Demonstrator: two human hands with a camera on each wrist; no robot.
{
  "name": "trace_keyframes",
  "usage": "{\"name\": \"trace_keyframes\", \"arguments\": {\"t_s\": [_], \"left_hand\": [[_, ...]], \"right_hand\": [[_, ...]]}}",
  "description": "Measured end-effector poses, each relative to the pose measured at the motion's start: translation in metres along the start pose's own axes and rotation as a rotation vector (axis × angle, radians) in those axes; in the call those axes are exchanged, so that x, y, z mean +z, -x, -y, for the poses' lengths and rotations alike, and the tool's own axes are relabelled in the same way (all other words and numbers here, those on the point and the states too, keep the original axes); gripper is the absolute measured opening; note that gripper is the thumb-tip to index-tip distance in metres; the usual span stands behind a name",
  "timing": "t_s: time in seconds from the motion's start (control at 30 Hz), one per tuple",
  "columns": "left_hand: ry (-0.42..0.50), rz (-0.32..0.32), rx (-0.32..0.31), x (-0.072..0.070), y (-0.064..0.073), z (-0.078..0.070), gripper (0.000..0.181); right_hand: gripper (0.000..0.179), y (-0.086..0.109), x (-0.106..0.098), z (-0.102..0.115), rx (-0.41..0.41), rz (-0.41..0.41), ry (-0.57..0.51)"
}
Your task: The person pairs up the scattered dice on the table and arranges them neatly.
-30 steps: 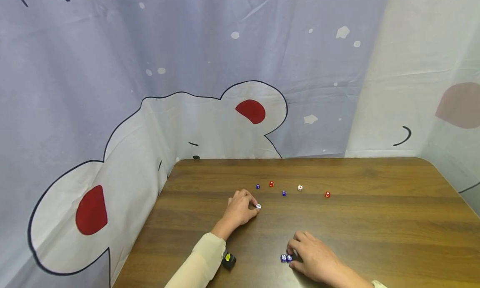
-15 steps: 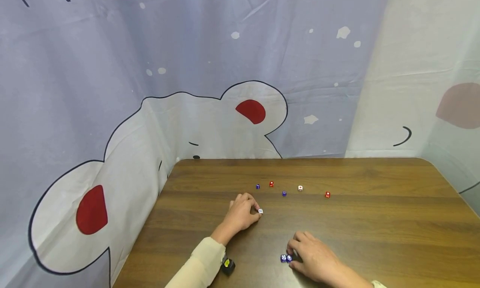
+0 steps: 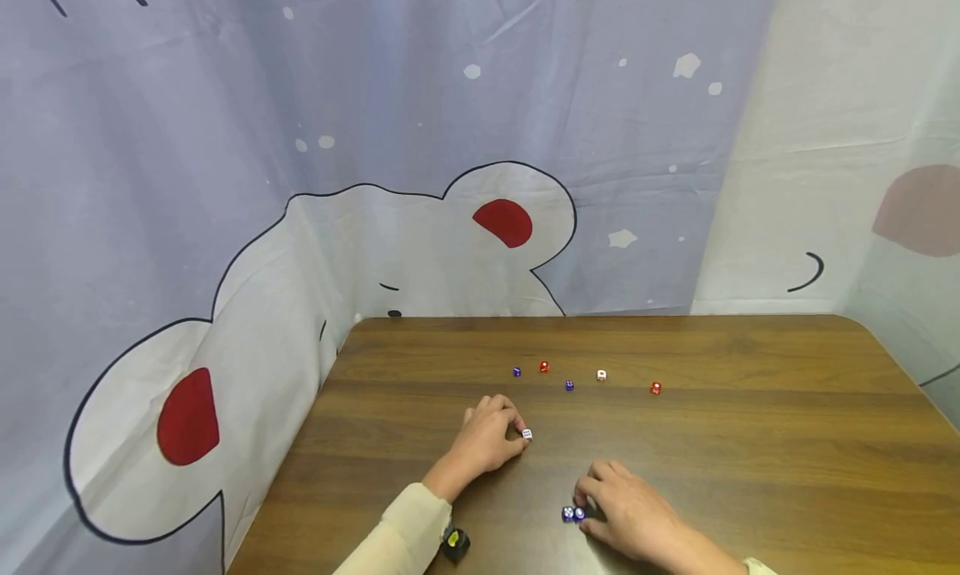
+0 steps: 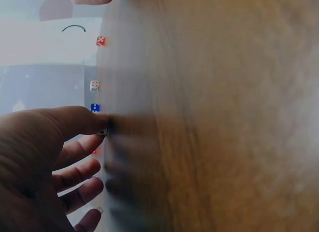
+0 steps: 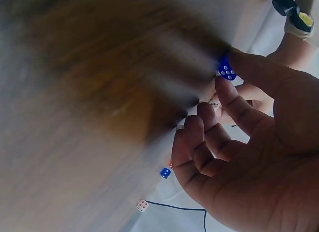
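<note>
Lavender and white printed fabric [image 3: 390,100] hangs behind and to the left of a brown wood-grain bench [image 3: 750,450] with rounded far corners. Over its left part stretches a cream-coloured cloth sleeve [image 3: 401,532], and from it comes the bare left hand [image 3: 483,435]; nearer and farther right is the bare right hand [image 3: 632,512]. A black wrist device with a yellow-green mark [image 3: 455,546] sits at the left cuff.

Smallest are the dice. Between left thumb and forefinger is pinched a white cube die with dark pips [image 3: 527,434]; whether it touches the wood cannot be told. Right thumb and forefinger grip a blue cube die with white pips [image 3: 580,515], and just left of it, apparently touching, stands a matching blue die [image 3: 567,515].

Judging by this, the work looks only partly done: one blue pair sits together, while the white die is apart from it. Five dice lie loose at the far side, in neither hand: from left, blue [image 3: 517,372], red [image 3: 544,367], blue [image 3: 569,386], white [image 3: 602,375] and red [image 3: 656,387].
</note>
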State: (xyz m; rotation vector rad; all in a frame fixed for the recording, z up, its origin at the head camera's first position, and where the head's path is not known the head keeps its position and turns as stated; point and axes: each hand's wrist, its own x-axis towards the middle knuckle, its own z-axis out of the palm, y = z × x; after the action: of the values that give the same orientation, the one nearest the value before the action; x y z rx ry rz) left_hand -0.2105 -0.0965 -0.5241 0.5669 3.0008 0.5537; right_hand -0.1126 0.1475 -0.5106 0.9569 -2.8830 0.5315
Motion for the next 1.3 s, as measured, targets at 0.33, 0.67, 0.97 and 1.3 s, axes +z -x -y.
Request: {"name": "trace_keyframes", "arguments": {"t_s": [0.33,0.67,0.97,1.3], "left_hand": [[-0.012,-0.003,0.046,0.004,0.008,-0.005,0.016],[-0.023,-0.001,0.08,0.006,0.014,-0.008,0.015],[-0.035,0.017,0.103,0.007,0.018,-0.014,0.014],[-0.044,0.022,0.146,0.006,0.025,-0.02,0.015]], "right_hand": [[0.026,0.002,0.003,-0.007,0.032,0.021,-0.135],[0.026,0.005,0.005,-0.012,0.052,0.028,-0.194],[0.027,0.004,0.005,-0.013,0.044,0.021,-0.216],[0.029,0.004,0.001,-0.016,0.024,0.029,-0.241]]}}
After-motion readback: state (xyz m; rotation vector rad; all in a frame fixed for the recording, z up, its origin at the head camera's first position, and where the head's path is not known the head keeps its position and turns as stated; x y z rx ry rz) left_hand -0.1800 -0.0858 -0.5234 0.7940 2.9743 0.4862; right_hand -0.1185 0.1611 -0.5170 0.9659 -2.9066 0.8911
